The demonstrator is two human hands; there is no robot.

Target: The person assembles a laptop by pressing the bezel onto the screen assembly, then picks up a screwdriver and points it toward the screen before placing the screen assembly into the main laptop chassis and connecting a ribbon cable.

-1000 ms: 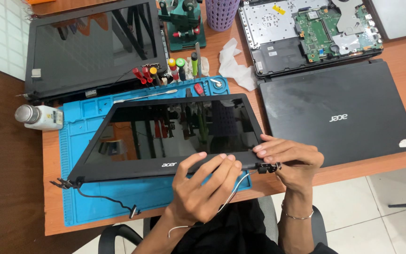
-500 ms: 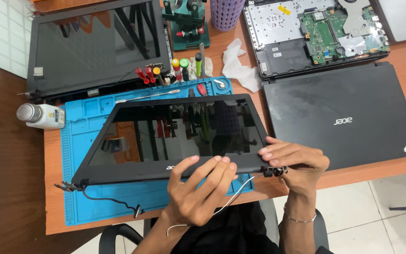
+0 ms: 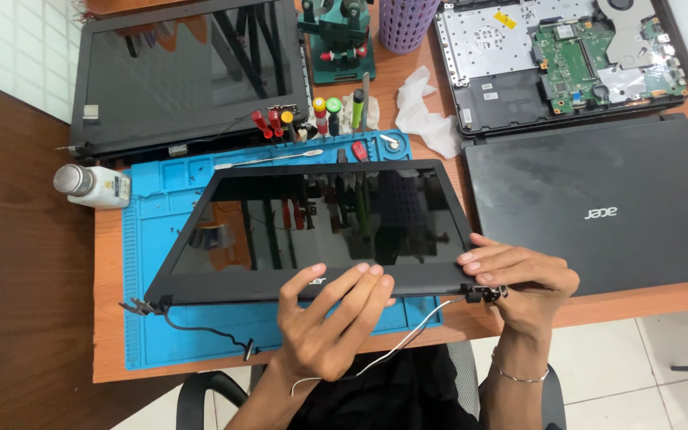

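The laptop screen panel lay over the blue work mat, its long axis running left to right across the mat and its glass facing up. Its hinge edge pointed toward the person, at the mat's near edge, and the far edge reached toward the mat's back rim, where a row of screwdrivers stood. The panel sat slightly askew, the left hinge corner lower in view than the right.

The left hand gripped the middle of the near bezel, fingers spread on top and curled over the edge, so it was closed on the panel. The right hand pinched the right hinge corner, just off the mat's right side, fingers flat on the bezel beside the metal hinge. A white cable trailed from that hinge past the mat's near edge. A black cable hung from the left hinge onto the mat.

Left of the mat stood a white bottle. Right of the mat lay a closed black laptop, and beyond that an opened laptop base. Behind the mat lay a second screen panel.
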